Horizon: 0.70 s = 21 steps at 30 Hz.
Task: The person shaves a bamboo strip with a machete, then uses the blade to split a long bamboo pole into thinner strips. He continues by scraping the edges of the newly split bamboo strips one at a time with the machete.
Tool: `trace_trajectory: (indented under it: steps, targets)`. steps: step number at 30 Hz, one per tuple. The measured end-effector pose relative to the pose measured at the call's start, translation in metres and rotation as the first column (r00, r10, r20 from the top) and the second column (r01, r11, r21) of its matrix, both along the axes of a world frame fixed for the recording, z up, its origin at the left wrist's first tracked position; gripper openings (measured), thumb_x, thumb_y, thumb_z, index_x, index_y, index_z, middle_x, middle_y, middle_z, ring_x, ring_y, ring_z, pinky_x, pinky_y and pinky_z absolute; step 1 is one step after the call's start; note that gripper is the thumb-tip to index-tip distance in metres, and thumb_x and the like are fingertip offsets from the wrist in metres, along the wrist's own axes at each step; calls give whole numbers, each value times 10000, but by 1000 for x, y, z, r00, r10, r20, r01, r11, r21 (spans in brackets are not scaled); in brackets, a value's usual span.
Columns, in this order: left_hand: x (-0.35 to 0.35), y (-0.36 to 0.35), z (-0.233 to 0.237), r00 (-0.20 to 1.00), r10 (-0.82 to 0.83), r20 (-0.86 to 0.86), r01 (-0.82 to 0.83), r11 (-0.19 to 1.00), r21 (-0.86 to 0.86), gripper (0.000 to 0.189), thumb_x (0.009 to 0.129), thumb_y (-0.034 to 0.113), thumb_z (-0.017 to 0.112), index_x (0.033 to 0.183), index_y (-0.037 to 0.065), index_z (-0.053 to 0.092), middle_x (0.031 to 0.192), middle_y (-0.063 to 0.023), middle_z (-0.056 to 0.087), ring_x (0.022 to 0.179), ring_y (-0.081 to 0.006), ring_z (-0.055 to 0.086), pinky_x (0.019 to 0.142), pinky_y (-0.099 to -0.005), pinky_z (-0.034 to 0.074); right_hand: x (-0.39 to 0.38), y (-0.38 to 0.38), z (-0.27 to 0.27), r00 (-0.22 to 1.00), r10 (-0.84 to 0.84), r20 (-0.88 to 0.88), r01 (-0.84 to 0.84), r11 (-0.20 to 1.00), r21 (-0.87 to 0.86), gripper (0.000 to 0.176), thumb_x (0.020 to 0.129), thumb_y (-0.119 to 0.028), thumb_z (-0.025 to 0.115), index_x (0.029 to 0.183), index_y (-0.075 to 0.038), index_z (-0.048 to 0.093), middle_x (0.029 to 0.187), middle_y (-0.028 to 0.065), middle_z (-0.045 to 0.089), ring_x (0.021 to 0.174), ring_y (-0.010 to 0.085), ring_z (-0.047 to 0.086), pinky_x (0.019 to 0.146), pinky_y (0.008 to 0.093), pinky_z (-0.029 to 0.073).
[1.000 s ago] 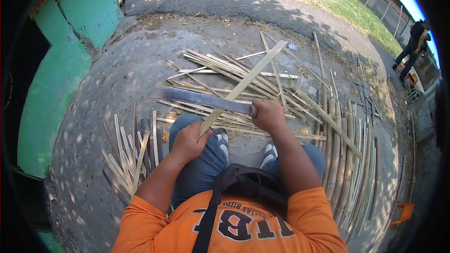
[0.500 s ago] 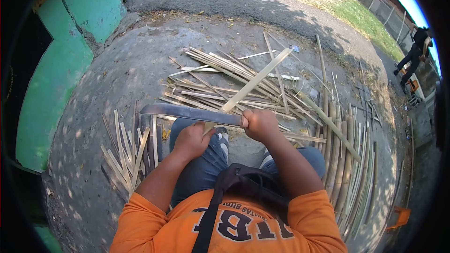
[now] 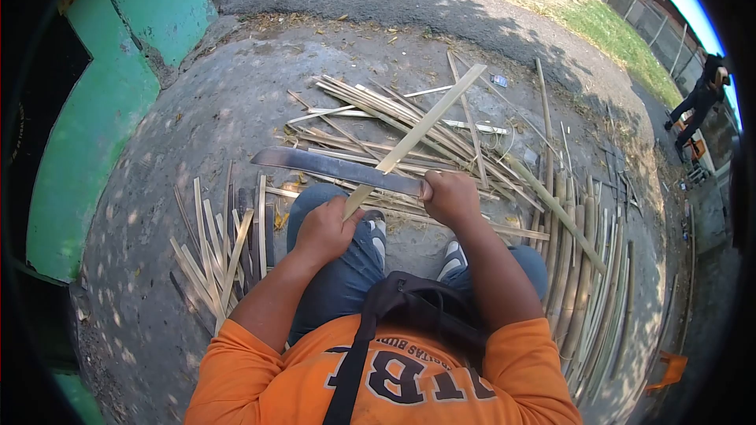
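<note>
My left hand [image 3: 324,230] is closed around the lower end of a pale, flat bamboo strip [image 3: 433,118], which slants up and away to the right. In my right hand [image 3: 453,198] is the handle of a machete, its long dark blade [image 3: 315,164] pointing left. The blade lies across the strip a short way beyond my left hand and seems to touch it. Both hands are above my knees, over the ground.
Split bamboo strips [image 3: 370,110] lie in a crossed heap ahead. More strips [image 3: 209,252] are at the left, and bamboo poles [image 3: 579,260] at the right. A green wall [image 3: 94,157] stands left. Another person [image 3: 701,98] stands far right.
The machete has moved away from me and slightly right, so its blade now crosses the strip farther from my left hand. The strip's far end has shifted slightly up and left.
</note>
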State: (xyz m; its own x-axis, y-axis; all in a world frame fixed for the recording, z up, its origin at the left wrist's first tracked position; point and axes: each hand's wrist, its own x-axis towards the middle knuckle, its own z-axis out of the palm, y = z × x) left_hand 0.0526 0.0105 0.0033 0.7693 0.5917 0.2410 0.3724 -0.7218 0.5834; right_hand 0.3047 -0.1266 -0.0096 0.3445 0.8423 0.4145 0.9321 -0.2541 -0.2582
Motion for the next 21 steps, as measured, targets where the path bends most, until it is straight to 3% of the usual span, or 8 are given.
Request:
trace_trajectory:
  steps: [5, 6, 9, 11, 13, 19, 21]
  targets:
    - [0, 0, 0, 1000, 3, -29, -5, 998, -55, 351, 1001, 343, 663, 964, -2, 614, 859, -262, 683, 830, -510, 656, 711, -566, 496, -33, 6, -2, 997, 79, -23, -78, 996, 42, 112, 821, -236, 705, 801, -141, 649, 683, 118, 682, 644, 353, 697, 610, 498, 542]
    - [1, 0, -3, 1000, -9, -19, 8, 999, -36, 354, 1001, 347, 663, 964, -2, 614, 858, -260, 683, 830, -509, 656, 710, -565, 495, -37, 9, -5, 995, 91, 38, -91, 996, 0, 107, 819, -235, 701, 797, -147, 646, 693, 120, 685, 637, 355, 693, 596, 499, 536]
    - [-1, 1, 3, 999, 11, -38, -13, 998, -59, 357, 1004, 353, 662, 964, 2, 614, 857, -256, 683, 827, -507, 656, 710, -564, 493, -25, 9, -1, 998, 47, 30, -48, 999, 13, 102, 818, -238, 702, 807, -149, 654, 714, 122, 695, 656, 364, 695, 606, 502, 539]
    - [-4, 0, 5, 997, 24, -71, -30, 995, -93, 356, 1005, 356, 661, 963, 6, 614, 855, -256, 681, 825, -507, 654, 707, -564, 491, 4, 6, -2, 985, -85, -153, 90, 996, 23, 123, 852, -241, 684, 851, -120, 667, 762, 146, 710, 734, 404, 702, 664, 533, 551]
    - [1, 2, 6, 996, 29, -85, -37, 994, -101, 355, 1006, 358, 661, 960, 9, 614, 853, -259, 678, 824, -508, 652, 701, -563, 490, 17, 3, 2, 971, -202, -129, 187, 975, -120, 71, 859, -163, 638, 843, -96, 657, 765, 171, 691, 764, 413, 690, 708, 545, 544]
    - [2, -1, 6, 999, 17, -50, -23, 993, -116, 357, 1007, 360, 658, 953, 9, 615, 835, -260, 673, 817, -515, 646, 686, -565, 489, -4, -8, 18, 977, -104, -187, 98, 994, -38, 86, 866, -181, 657, 875, -97, 668, 759, 182, 689, 773, 412, 691, 707, 546, 542]
    - [2, -5, 3, 999, 1, -51, -3, 999, -42, 340, 1009, 344, 653, 932, 18, 595, 834, -252, 679, 798, -507, 652, 687, -579, 499, -21, -6, 18, 992, -53, -110, 45, 996, -77, 121, 845, -210, 698, 861, -98, 655, 725, 165, 677, 731, 412, 683, 676, 540, 537]
